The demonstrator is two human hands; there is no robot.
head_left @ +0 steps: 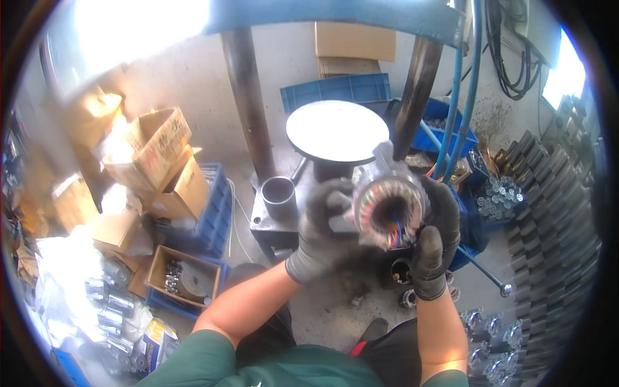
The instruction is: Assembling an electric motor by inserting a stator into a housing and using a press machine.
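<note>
Between my two gloved hands is a metal motor housing (419, 193) with a ring of copper and pale windings, a stator (366, 216), inside it. Its round opening is turned up toward me, and coloured wires (398, 233) show at the lower edge of the bore. My right hand (442, 226) wraps the right side, thumb at the front. On the left side, my left hand (322, 226) has its fingers curved against the housing, somewhat blurred. Just beyond the housing is a round, shiny plate (335, 129) on a press; a short open metal tube (278, 192) stands left of it.
Steel press columns (248, 103) rise behind the plate. Cardboard boxes (148, 145) and blue crates (216, 219) are stacked at left. Rows of metal parts (548, 213) line the right, near a lever with a ball end (505, 290). More motor parts (493, 342) sit on the floor.
</note>
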